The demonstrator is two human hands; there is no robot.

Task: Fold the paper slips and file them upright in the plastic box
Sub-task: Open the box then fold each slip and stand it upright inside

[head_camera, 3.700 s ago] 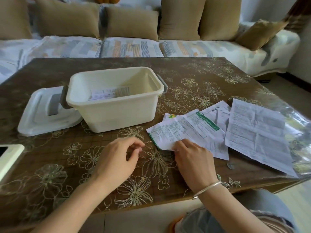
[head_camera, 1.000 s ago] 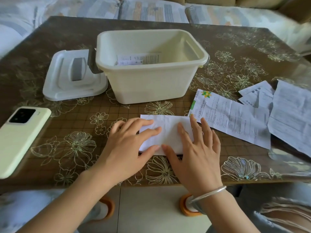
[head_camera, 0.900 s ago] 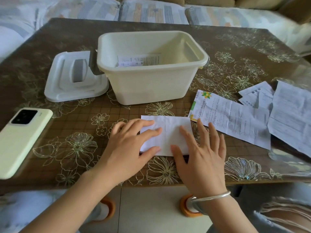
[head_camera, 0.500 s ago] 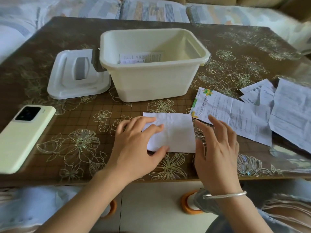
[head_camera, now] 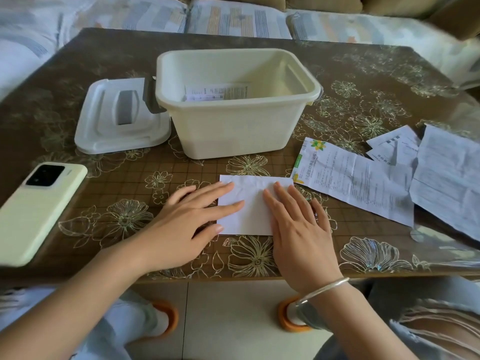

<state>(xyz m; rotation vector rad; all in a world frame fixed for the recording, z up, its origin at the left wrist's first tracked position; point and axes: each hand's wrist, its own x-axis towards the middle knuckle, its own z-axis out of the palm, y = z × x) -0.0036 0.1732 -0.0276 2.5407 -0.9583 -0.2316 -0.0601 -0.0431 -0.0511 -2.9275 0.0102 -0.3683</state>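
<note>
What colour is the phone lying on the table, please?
The phone is pale yellow-green, seen in the head view.

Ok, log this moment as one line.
step: pressing fold | left hand: flat on slip | right hand: flat on slip | box: lid off

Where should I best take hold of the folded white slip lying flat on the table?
Probably pinch the far long edge of the folded slip, coming from the box side: it is bare, while left hand and right hand press its short ends flat.
</note>
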